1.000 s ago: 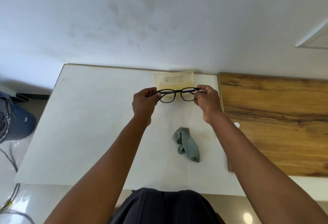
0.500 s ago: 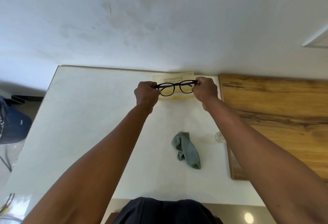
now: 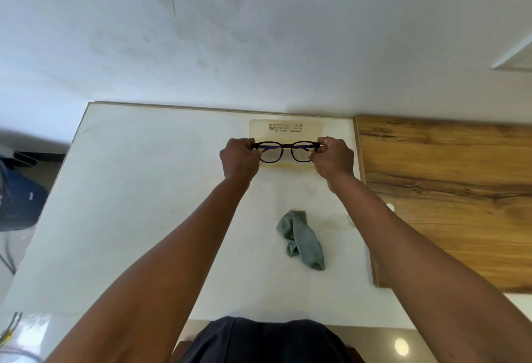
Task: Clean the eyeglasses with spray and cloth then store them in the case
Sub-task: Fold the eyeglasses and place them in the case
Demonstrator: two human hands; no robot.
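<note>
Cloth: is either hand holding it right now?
No. The green cloth lies crumpled on the white table, while the left hand and right hand both grip the eyeglasses.

Left hand (image 3: 239, 158) and right hand (image 3: 334, 158) outstretched, fingers curled

the eyeglasses (image 3: 286, 151) have a dark, plastic-looking frame with clear lenses; the case (image 3: 287, 129) looks like pale, translucent soft plastic with print; the cloth (image 3: 303, 240) is soft, matt grey-green fabric; the table (image 3: 144, 190) is smooth matt white; the board (image 3: 449, 190) shows grained wood.
</note>
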